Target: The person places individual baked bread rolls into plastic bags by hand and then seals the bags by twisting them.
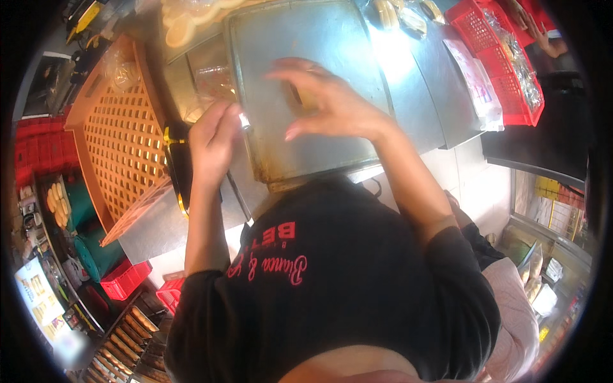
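Note:
My left hand is closed, thumb against fingers, at the left edge of a large metal baking tray. At its blurred fingertips is a small, shiny white piece. A clear plastic packet lies just beyond that hand. Over the tray my right hand is open, thumb and fingers spread apart. A small yellow-brown item shows through the gap between them, partly hidden by the hand; what it is I cannot tell. Close to my left wrist stands a black and yellow device.
An orange plastic crate rises at the left. Clear-wrapped goods lie at the tray's far right. Beyond them stand a white paper bag and a red plastic basket of wrapped items. Another person's hands show at the upper right.

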